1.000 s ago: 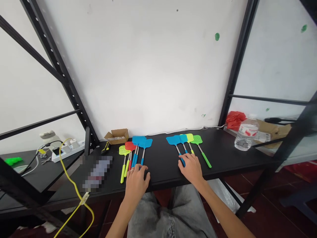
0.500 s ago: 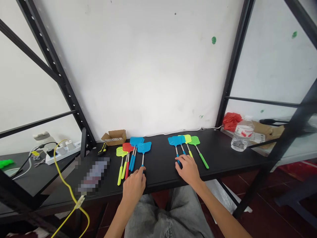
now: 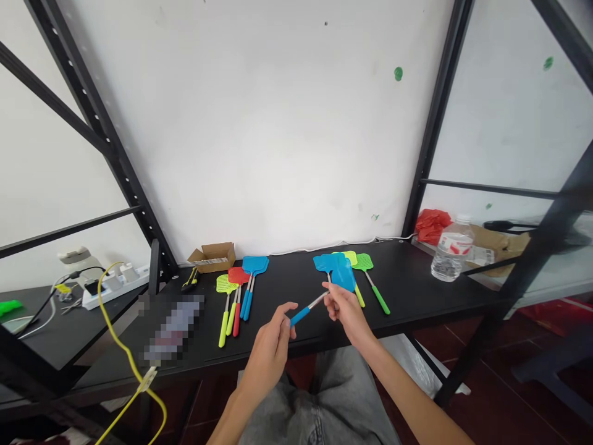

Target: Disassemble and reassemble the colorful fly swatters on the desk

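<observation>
A blue fly swatter is tilted above the front of the shelf, its head up to the right. My left hand is closed on the end of its handle. The fingers of my right hand pinch its metal shaft just below the head. Behind that head lie more blue swatters, partly covered, with a yellow swatter and a green swatter beside them. On the left, yellow-green swatters, a red swatter and blue swatters lie side by side, some heads overlapping.
A small open cardboard box and a black-and-yellow cutter are at the back left. A pixelated object lies near a yellow cable. A water bottle stands on the right, between black rack posts.
The blue swatter on the left group's right side has been lifted and moved right. My left hand has followed it rightward, and my right hand has come onto its shaft.
</observation>
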Motion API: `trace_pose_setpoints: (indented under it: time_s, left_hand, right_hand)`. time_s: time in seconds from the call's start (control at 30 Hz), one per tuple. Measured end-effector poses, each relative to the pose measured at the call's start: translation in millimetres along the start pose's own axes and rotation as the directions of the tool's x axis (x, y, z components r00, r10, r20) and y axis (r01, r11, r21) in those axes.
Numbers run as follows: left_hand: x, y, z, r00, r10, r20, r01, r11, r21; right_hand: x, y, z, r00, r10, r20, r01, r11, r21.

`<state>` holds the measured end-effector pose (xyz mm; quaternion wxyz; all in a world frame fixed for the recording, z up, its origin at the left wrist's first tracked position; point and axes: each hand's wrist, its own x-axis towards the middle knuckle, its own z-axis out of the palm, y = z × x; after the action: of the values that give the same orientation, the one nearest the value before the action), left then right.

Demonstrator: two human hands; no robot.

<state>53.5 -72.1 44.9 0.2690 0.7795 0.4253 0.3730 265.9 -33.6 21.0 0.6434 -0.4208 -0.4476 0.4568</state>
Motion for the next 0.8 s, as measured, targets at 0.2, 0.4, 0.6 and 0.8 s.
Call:
trace_pose_setpoints:
  time_s: [0.2, 0.4, 0.6, 0.8]
  left_hand:
    - [2, -8, 8.9, 0.996, -0.072, -0.049, 0.06, 0.976, -0.211]
    - [3, -4, 6.3, 0.998, -0.06, 0.001, 0.055, 0.918, -0.393]
    - [0, 4, 6.1, 0.99, -0.067, 0.128, 0.108, 0.933, -0.344]
    - [0, 7, 7.7, 0.986, -0.084, 0.147, 0.111, 0.976, -0.186]
  right_hand:
    - [2, -4, -2, 0.992, 0.121, -0.039, -0.097, 0.92, 0.379]
    - [3, -3, 0, 0.965, 0.255, 0.054, -0.248, 0.838, 0.485]
    - [5, -14, -3, 0.991, 0.13, 0.043, -0.129, 0.786, 0.604]
    - [-1, -7, 2, 0.997, 0.036, 0.073, -0.063, 0.911, 0.408]
